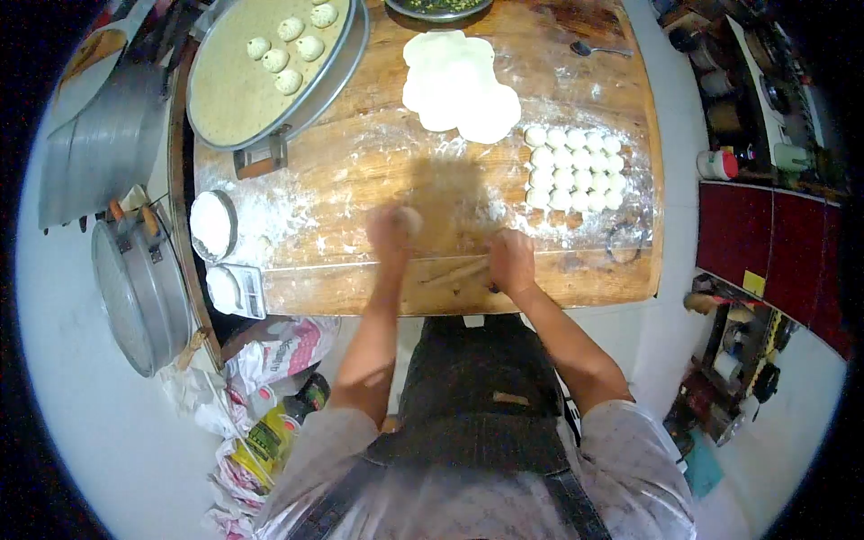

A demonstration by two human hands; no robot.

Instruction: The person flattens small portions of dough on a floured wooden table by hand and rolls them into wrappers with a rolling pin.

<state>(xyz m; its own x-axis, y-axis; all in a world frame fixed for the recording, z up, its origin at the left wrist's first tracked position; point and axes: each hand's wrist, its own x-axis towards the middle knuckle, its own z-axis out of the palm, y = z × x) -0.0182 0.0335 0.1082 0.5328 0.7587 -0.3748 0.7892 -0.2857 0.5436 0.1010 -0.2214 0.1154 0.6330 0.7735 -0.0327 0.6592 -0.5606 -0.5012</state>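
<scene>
Left hand point(387, 236) is motion-blurred with a pale dough piece point(410, 220) at its fingers; can't tell if it's a true pinch or just contact. Right hand point(512, 263) is curled closed around the near end of the rolling pin point(454, 273), which slants toward the left hand, below the dough. Best practice, my read: short strokes from the rim inward, light level pressure, left hand giving a small turn per stroke so the edge thins evenly and the middle keeps body. Flour matters; soft dough probably grabs bare wood. Table point(342, 153) is wooden, dusted white in patches around both hands. Ahead of the grip: overlapping flat wrappers point(454, 85). Beyond the right hand: rows of dough balls point(576, 169), touching, so likely to stick. Far left of the left hand: tray point(229, 99) with filled buns point(290, 54), flour bowl point(213, 225), scale point(251, 290). Room: red cupboards point(738, 243) well right of the grip, bags point(279, 360) on the floor down left.
</scene>
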